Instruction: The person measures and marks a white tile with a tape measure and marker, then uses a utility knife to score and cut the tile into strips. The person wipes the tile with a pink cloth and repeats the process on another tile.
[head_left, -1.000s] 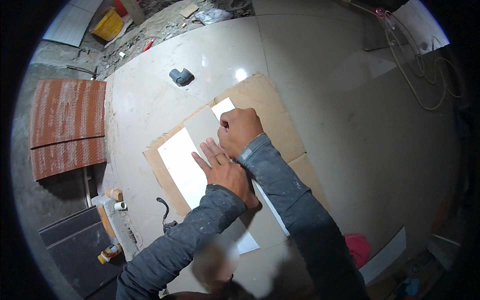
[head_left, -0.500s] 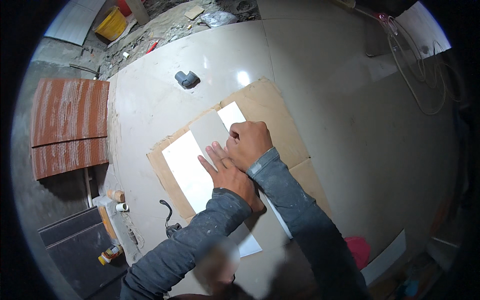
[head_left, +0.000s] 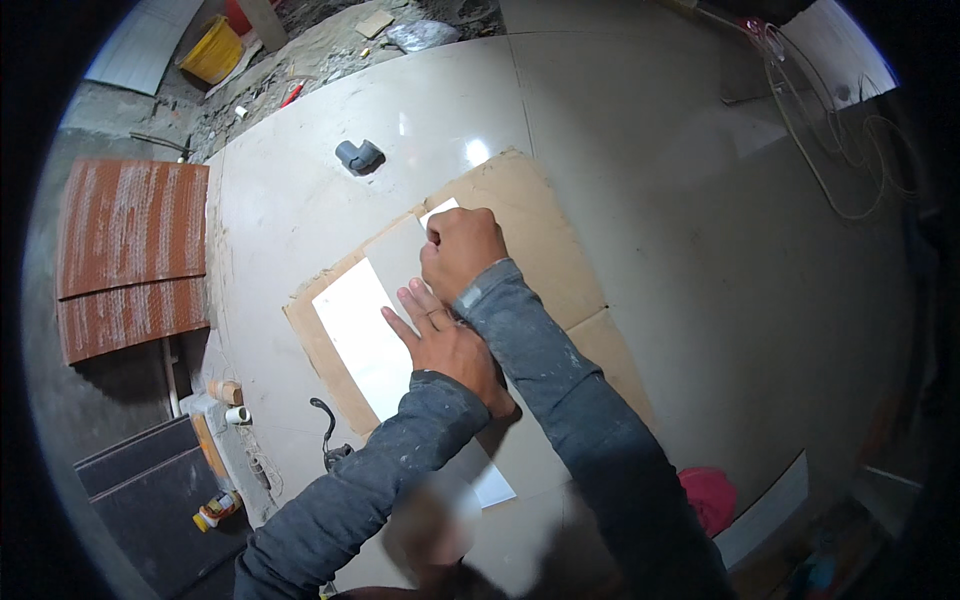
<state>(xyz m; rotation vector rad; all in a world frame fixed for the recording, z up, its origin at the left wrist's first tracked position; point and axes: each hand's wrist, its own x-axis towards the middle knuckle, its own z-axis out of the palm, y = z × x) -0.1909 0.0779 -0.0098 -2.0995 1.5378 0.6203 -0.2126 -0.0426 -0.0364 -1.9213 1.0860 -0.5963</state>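
Because your splayed left hand [head_left: 450,345] only covered the grey strip [head_left: 396,255], your right fist [head_left: 468,248], contents hidden, risked skewing it.

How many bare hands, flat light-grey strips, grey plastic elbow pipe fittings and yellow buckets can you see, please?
Bare hands, left hand and right hand: 2
Flat light-grey strip: 1
Grey plastic elbow pipe fitting: 1
Yellow bucket: 1
Total: 5
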